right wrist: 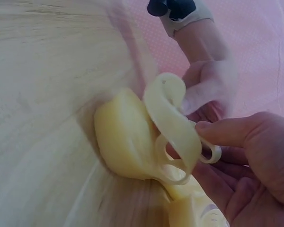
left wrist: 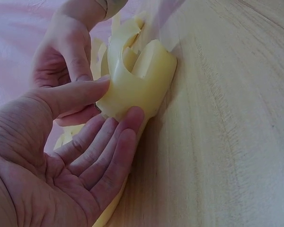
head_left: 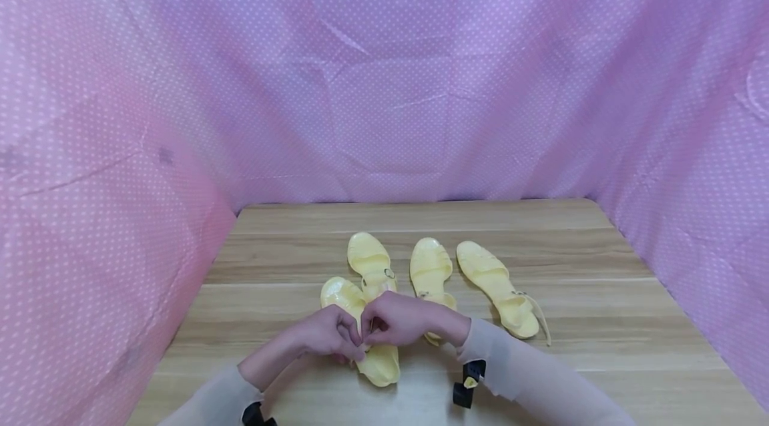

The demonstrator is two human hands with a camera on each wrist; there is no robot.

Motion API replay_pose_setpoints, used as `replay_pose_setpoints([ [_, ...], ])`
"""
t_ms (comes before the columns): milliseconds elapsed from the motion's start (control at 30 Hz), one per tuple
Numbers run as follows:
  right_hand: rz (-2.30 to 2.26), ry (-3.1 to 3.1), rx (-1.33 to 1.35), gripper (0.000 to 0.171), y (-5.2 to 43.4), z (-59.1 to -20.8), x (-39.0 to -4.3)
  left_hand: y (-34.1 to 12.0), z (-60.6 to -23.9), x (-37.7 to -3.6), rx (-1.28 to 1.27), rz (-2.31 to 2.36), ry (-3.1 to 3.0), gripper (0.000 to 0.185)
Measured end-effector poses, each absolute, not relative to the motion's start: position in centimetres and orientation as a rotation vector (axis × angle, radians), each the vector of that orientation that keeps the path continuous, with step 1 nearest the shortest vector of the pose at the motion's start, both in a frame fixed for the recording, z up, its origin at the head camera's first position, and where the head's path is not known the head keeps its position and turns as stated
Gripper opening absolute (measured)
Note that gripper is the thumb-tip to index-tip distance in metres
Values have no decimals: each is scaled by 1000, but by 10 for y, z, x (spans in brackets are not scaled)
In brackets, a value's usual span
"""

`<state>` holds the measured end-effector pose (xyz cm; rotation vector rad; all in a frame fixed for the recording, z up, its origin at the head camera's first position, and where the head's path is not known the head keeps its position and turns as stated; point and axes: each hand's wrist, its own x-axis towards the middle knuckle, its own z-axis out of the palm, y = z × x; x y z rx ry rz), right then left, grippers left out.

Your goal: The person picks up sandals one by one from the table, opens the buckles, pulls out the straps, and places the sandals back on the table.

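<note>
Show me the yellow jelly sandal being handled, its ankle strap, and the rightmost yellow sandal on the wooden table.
Yellow jelly sandal being handled (head_left: 381, 366): head view, on its heel end.
Ankle strap (right wrist: 173, 118): right wrist view, on the curled band.
Rightmost yellow sandal (head_left: 489, 272): head view, on its front straps.

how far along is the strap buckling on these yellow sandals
Judging by looks: the far left sandal appears fastened, its strap closed at the ring. In hand: the left hand and right hand pinch the nearest sandal's strap. Left: the right sandal trails a loose strap; the middle one's buckle is unclear.

r hand (right wrist: 255, 161) pinches yellow sandal strap (right wrist: 173, 123), l hand (right wrist: 210, 90) behind.
</note>
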<state>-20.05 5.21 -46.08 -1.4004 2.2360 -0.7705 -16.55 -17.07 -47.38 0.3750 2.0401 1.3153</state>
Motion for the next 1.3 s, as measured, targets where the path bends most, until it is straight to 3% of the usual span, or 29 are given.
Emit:
replay_pose_setpoints([
  [967,-767,2229,-1359,16,61,-454,-203,-170,-473,-164,356,1324,2027,15],
  [1300,-982,2415,-1277,19,37,-449,-186,-169,-443,-163,604,1120,2311,24],
])
